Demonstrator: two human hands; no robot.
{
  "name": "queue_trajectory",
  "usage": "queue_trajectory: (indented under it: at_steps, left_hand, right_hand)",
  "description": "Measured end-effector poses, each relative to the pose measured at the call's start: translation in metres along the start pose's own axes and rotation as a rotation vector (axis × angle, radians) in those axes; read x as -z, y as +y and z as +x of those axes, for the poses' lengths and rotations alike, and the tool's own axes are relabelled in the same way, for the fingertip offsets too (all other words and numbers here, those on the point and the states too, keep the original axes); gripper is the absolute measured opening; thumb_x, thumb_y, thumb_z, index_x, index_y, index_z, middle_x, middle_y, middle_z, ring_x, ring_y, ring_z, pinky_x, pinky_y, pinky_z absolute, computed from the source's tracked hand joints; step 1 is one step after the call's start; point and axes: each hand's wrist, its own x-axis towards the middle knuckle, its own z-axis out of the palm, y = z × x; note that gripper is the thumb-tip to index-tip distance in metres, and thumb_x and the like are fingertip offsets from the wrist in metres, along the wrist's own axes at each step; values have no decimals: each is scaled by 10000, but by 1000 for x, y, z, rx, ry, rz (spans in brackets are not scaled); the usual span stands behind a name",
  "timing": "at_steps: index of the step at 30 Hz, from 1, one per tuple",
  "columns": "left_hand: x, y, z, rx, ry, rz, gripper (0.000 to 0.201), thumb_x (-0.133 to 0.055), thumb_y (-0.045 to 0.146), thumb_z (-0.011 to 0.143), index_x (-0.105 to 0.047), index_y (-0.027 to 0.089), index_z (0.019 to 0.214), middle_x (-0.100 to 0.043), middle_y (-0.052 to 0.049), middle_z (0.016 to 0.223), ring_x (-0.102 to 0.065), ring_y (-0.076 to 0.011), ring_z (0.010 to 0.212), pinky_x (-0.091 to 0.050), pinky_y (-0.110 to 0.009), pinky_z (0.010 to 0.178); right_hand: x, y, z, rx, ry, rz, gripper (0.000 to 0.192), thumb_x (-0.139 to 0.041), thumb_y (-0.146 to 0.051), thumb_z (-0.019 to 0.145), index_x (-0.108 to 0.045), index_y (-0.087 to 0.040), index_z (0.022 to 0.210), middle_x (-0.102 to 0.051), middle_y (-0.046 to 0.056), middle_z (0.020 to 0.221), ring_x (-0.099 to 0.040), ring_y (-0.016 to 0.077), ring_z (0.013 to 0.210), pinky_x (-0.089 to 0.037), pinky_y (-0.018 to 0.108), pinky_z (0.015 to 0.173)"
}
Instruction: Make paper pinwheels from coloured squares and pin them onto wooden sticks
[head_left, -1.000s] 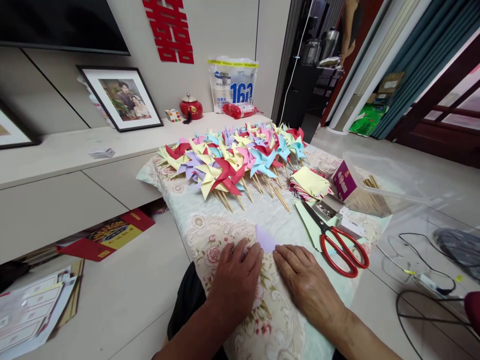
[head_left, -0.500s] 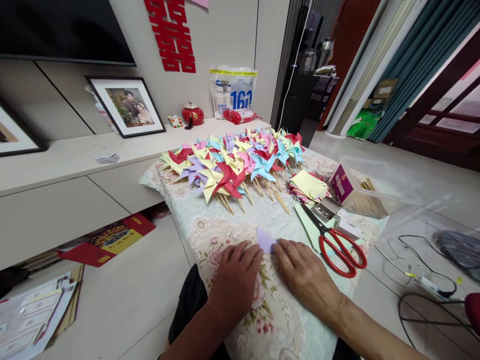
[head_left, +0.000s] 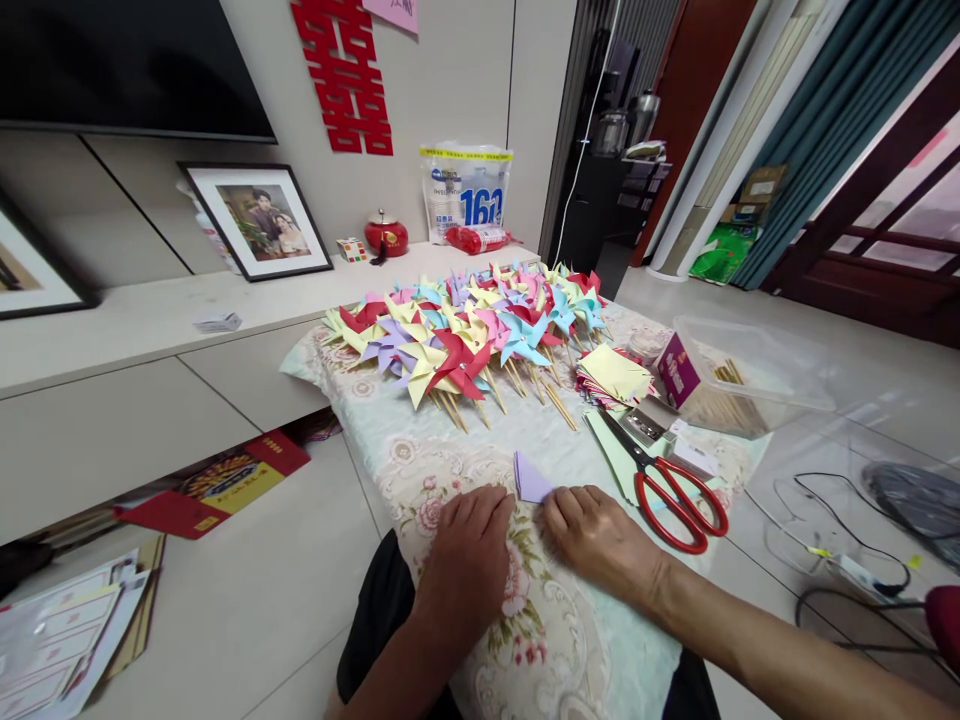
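Observation:
A small folded piece of purple paper [head_left: 530, 481], roughly triangular, lies on the flowered tablecloth [head_left: 442, 460]. My left hand [head_left: 474, 550] rests on the cloth just left of and below the paper, fingers stretched out and lying flat, holding nothing. At the paper's right corner is my right hand [head_left: 596, 535], its fingers curled and pressed together against that corner; the thumb is hidden. Beyond the hands stand many finished paper pinwheels [head_left: 465, 335] on sticks. Right of my right hand lie red-handled scissors [head_left: 664, 485] on pale green paper [head_left: 611, 455].
Several loose sticks [head_left: 561, 407] lie below the pinwheels. A stack of coloured paper [head_left: 616, 374], a small open metal tin [head_left: 646, 424] and a clear plastic box [head_left: 795, 385] holding sticks stand at the right. Cables [head_left: 847, 520] run over the floor beside the table.
My left hand has drawn slightly back from the purple paper. My right fingers have curled in at its corner, and more of the paper shows. The view has tilted a little.

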Motion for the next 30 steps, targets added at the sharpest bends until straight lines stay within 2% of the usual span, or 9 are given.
queue_trajectory:
  at_steps: [3, 6, 10, 12, 14, 17, 23, 26, 30]
  left_hand:
    - [2, -1, -2, 54, 22, -66, 405, -457, 62, 848, -640, 84, 1208, -696, -167, 1176, -632, -294, 1087, -515, -480, 939]
    - [4, 4, -9, 190, 97, -268, 397, -453, 90, 881, -630, 132, 1233, -686, -147, 1194, -625, -274, 1124, -516, -482, 977]
    - [0, 29, -17, 584, 131, -798, 398, -551, 180, 869, -598, 202, 1264, -655, -121, 1253, -640, -249, 1136, -524, -441, 983]
    - [-5, 43, -19, 808, 202, -1104, 418, -595, 243, 855, -572, 207, 1271, -680, -111, 1176, -680, -226, 1032, -562, -390, 905]
    - [-9, 53, -19, 929, 265, -1192, 487, -659, 255, 803, -555, 211, 1276, -663, -109, 1179, -672, -214, 990, -566, -363, 861]
    - [-6, 54, -16, 920, 237, -1111, 534, -684, 269, 790, -518, 205, 1293, -592, -137, 1265, -640, -213, 1000, -560, -358, 824]
    - [11, 33, 0, 834, 101, -1045, 611, -660, 423, 844, -468, 184, 1374, -534, -177, 1378, -604, -271, 1149, -532, -414, 907]
    - [13, 28, 10, 912, 40, -1163, 710, -719, 421, 786, -463, 141, 1386, -567, -213, 1354, -603, -293, 1159, -515, -432, 926]
    - [18, 35, 17, 1021, 77, -1398, 827, -790, 323, 713, -413, 144, 1427, -582, -213, 1368, -621, -278, 1146, -511, -402, 926]
  right_hand:
    - [0, 5, -4, -49, 59, 87, 121, -609, -25, 804, -648, -138, 826, -656, 50, 721, -615, 212, 595, -495, 328, 551]
    - [2, 7, -12, -213, 153, 301, 167, -535, -34, 869, -669, -134, 866, -674, 57, 724, -644, 204, 628, -509, 304, 577]
    - [6, 1, -28, -636, 334, 758, 186, -513, -136, 928, -696, -168, 931, -733, 33, 770, -681, 157, 631, -520, 237, 578]
    - [8, -6, -34, -811, 337, 938, 159, -552, -212, 931, -704, -192, 888, -736, 5, 724, -672, 148, 587, -509, 221, 532]
    - [10, -13, -37, -896, 306, 1038, 161, -575, -264, 927, -708, -202, 860, -730, -5, 694, -669, 155, 578, -504, 221, 513]
    - [12, -19, -38, -913, 322, 1058, 160, -580, -271, 920, -714, -204, 864, -739, 1, 716, -682, 163, 611, -520, 229, 543]
    - [17, -23, -41, -802, 404, 993, 150, -569, -214, 924, -714, -206, 890, -733, 3, 737, -671, 145, 592, -510, 223, 531]
    - [23, -28, -45, -731, 443, 947, 147, -555, -186, 930, -701, -205, 934, -730, 17, 773, -679, 150, 631, -519, 225, 549]
    - [30, -34, -46, -738, 503, 933, 152, -548, -151, 930, -688, -206, 953, -723, 21, 776, -684, 149, 642, -531, 222, 553]
